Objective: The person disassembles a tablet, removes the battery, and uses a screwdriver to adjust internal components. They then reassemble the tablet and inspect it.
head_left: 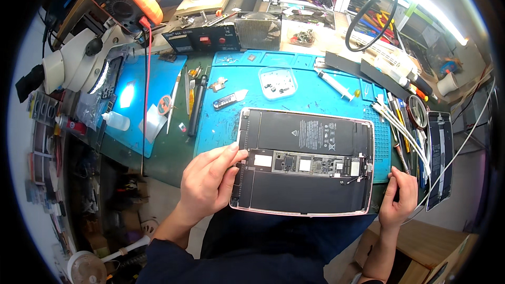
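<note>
Left hand [209, 181] grips opened tablet [304, 163], left edge. Right hand [398, 199] half-curled beside it — whether closed, can't tell

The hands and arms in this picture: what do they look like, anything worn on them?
The left hand and right hand are ungloved, with no ring, watch, cable or marking visible. A plain dark navy sleeve covers part of the left forearm, stopping short of the wrist; most of the right forearm that shows is bare.
</note>
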`<action>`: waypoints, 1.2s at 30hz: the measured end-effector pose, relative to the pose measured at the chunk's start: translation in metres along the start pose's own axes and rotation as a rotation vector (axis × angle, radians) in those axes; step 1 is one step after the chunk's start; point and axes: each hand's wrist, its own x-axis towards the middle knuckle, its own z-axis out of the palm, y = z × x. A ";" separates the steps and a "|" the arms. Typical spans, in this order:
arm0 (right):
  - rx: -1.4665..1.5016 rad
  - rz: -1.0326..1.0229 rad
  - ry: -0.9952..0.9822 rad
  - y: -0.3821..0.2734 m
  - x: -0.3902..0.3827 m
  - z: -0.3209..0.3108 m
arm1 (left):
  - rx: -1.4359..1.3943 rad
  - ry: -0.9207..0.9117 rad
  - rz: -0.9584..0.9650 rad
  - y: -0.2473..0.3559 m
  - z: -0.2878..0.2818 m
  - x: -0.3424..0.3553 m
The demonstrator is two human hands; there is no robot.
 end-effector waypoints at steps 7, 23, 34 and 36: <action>0.007 -0.001 -0.009 0.000 0.001 0.000 | 0.051 -0.023 0.004 0.001 0.000 0.002; -0.006 -0.014 0.006 -0.001 0.002 0.000 | 0.038 -0.078 -0.021 0.003 -0.003 0.004; -0.017 0.002 -0.009 0.000 -0.001 0.000 | 0.082 0.137 -0.078 -0.003 0.004 -0.005; -0.017 0.009 -0.009 0.000 -0.002 0.000 | 0.086 0.134 -0.098 -0.002 0.004 -0.005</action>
